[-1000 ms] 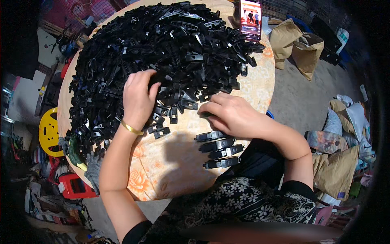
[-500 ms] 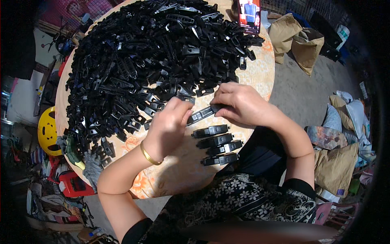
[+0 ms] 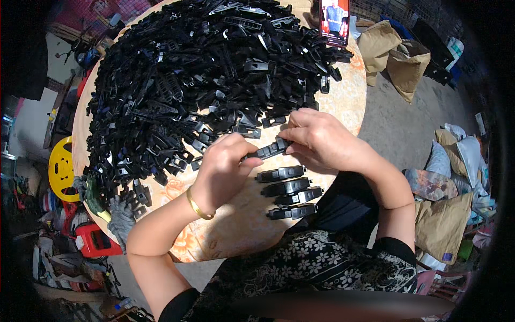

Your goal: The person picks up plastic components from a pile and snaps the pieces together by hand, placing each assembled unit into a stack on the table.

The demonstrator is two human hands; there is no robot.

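Observation:
Between my two hands is a long, narrow black plastic part point(image 3: 268, 150), tilted so its right end is farther from me. My left hand point(image 3: 226, 156) is closed on its left end with thumb and fingers. My right hand point(image 3: 322, 135) pinches the opposite end; its fingertips partly cover that end. Just nearer to me, a small stack of similar black plastic parts point(image 3: 288, 187) lies side by side on the table. A large heap of loose black plastic parts point(image 3: 198, 75) spreads beyond my hands.
The round, flower-patterned table point(image 3: 351, 102) carries the heap. A phone point(image 3: 335, 21) stands at its far right edge, and grey gloves point(image 3: 122, 220) lie at its left edge. Brown paper bags point(image 3: 407, 70) and filled sacks point(image 3: 461, 155) rest on the floor to the right.
My left fingers have shifted slightly along the black plastic part, and more of its right end shows. Both hands stay on it. The view has moved a little.

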